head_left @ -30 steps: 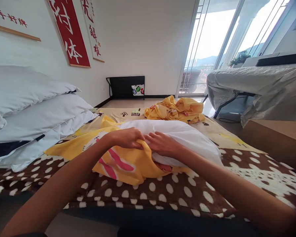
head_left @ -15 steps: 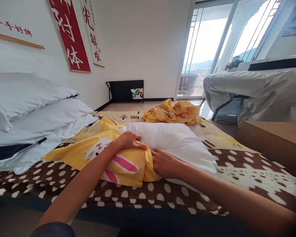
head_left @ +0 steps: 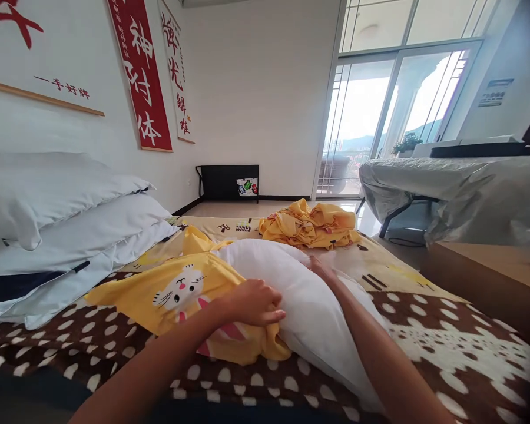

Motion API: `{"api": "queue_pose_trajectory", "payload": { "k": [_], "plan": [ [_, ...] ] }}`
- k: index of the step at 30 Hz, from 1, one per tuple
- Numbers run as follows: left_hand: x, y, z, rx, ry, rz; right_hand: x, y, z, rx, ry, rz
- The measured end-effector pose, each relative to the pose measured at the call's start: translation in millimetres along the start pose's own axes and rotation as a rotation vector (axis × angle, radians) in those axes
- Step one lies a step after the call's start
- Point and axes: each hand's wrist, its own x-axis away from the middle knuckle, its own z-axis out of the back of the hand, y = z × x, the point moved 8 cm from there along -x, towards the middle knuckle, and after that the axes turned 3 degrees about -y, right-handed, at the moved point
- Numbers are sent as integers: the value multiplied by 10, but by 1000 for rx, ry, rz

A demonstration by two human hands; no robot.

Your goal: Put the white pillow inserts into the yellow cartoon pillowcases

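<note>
A white pillow (head_left: 287,282) lies partly inside a yellow pillowcase (head_left: 159,303) printed with a rabbit face and pink ears. At the case's open edge, my left hand (head_left: 256,303) is closed with curled fingers on the yellow fabric. My right hand (head_left: 321,268) grips the pillow's far side, its fingers partly hidden and slightly blurred. Between my two hands the pillow bulges upward. Its right part sticks out of the case, under my right forearm.
Beneath everything is a bed with a brown, white-dotted blanket (head_left: 234,380). White pillows (head_left: 83,218) are stacked at left. A crumpled yellow cloth (head_left: 309,227) lies at the bed's far side. A cardboard box (head_left: 490,282) and a plastic-covered table (head_left: 433,176) stand at right.
My right hand has moved from the pillowcase opening to the pillow's far side. The pillow has been bent up and shifted. My left hand has moved slightly right and nearer. The view has tilted up.
</note>
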Motion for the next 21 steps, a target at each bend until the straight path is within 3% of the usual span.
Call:
{"api": "queue_pose_trajectory", "payload": {
  "k": [3,5,8,10,12,15,18,21],
  "plan": [
    [-49,266,22,-128,36,-63,77,1,22,-7,31,6],
    [-98,389,55,-167,135,-111,110,-43,291,0,100,24],
    [-170,485,77,-223,300,-163,239,-252,863,24,273,80],
    [-204,517,77,-296,421,-198,492,-571,1301,68,512,254],
    [-215,571,74,-392,561,-291,956,-970,1675,151,831,557],
    [-256,611,44,-503,715,-429,1687,-1315,1933,297,1180,920],
    [-442,556,-82,-532,594,-428,2144,-1269,1978,371,1333,1066],
    [-446,594,-231,-507,449,-372,2353,-950,1817,388,1328,1131]
  ]
}}
